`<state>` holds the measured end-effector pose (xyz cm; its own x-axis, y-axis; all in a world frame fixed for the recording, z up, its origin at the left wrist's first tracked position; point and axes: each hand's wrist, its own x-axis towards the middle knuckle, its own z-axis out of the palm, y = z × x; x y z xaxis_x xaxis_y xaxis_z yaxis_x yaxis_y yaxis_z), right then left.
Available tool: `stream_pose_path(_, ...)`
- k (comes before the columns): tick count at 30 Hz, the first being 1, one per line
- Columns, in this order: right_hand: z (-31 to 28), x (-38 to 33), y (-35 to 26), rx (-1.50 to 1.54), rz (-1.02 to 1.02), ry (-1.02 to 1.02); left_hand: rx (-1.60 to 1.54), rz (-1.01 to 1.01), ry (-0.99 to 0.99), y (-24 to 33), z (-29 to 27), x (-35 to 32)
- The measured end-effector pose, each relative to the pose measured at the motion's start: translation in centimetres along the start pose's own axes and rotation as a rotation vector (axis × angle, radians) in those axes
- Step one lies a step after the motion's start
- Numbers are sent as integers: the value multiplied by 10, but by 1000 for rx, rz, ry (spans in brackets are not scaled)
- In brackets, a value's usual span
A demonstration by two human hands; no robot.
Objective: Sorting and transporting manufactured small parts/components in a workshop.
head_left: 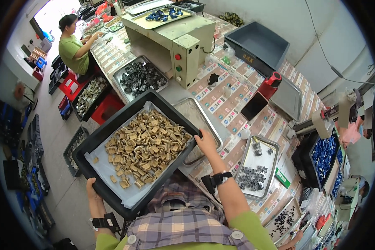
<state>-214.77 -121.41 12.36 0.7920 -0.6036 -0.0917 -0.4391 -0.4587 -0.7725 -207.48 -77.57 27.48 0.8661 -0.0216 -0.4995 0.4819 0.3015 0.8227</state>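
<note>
A black plastic tray [82, 144] is held in front of me, tilted slantwise across my view. White lining sheet [99, 168] covers its bottom, and many small tan, bracket-shaped parts [146, 146] lie heaped on it. My left hand [92, 189] grips the near left rim, its fingers partly hidden under the tray. At the right end, my right hand [206, 143] is closed round the rim with the thumb on top. Just past the tray's right corner, an unfilled metal tray [212, 133] lies partly covered by it.
A cream machine [187, 58] with buttons stands at the table's far side. Beside it sits a metal tray of dark parts [141, 77]. A phone [254, 106], red bottle [270, 85] and tray of grey parts [254, 179] lie to the right. A person [75, 48] sits at far left.
</note>
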Motion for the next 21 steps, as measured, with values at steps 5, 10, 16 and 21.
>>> stream_pose_path(5,8,21,2,115,163,-167,-8,92,31,-9,-6,-16)
stream_pose_path(10,-7,-14,-54,346,166,-277,-72,107,89,2,-22,-76)
stream_pose_path(16,32,-18,-73,593,182,-456,-64,155,223,7,-63,-101)
stream_pose_path(21,43,-4,-57,624,222,-426,-84,181,232,-4,-54,-97)
